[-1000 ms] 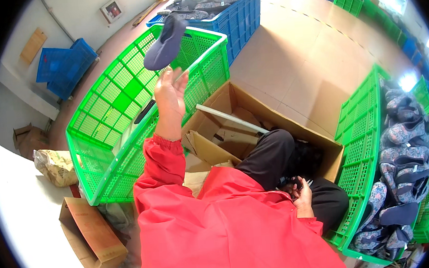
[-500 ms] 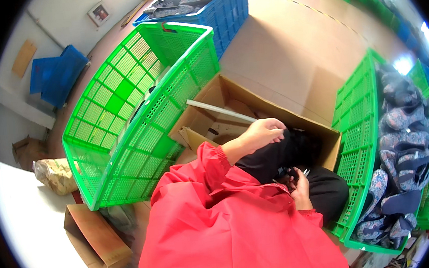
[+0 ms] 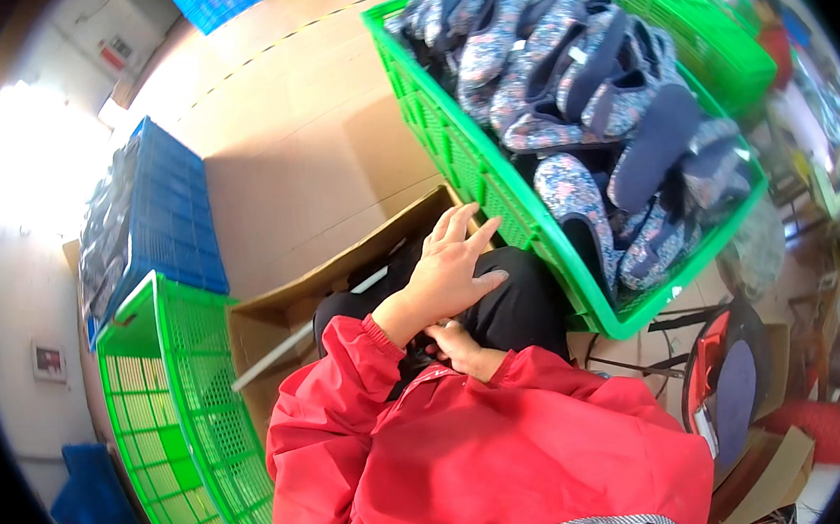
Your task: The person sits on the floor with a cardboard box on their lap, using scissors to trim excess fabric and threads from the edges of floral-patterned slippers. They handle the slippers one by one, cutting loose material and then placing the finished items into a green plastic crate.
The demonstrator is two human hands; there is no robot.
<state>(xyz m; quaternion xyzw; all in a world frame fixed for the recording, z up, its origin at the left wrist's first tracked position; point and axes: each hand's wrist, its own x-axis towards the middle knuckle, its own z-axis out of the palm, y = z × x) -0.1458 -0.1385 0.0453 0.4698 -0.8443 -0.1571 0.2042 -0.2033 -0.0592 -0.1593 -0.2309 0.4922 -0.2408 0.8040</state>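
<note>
Hovering over my lap, my left hand (image 3: 440, 275) is empty, its fingers spread wide and pointing toward the near side of a green crate (image 3: 434, 128). My right hand (image 3: 459, 347) sits just below it, fingers curled in front of my red jacket (image 3: 472, 453); I cannot tell whether they have hold of anything. Flowered shoes (image 3: 588, 85) lie heaped in that crate, to my right and apart from both hands, with one dark sole (image 3: 654, 148) turned up. Beyond my black trousers (image 3: 520, 299) stands an open cardboard box (image 3: 342, 267), a white bar (image 3: 290, 346) slanting over it. On my left is a second green crate (image 3: 210, 393), near a blue crate (image 3: 173, 216) filled with dark things (image 3: 106, 235).
</note>
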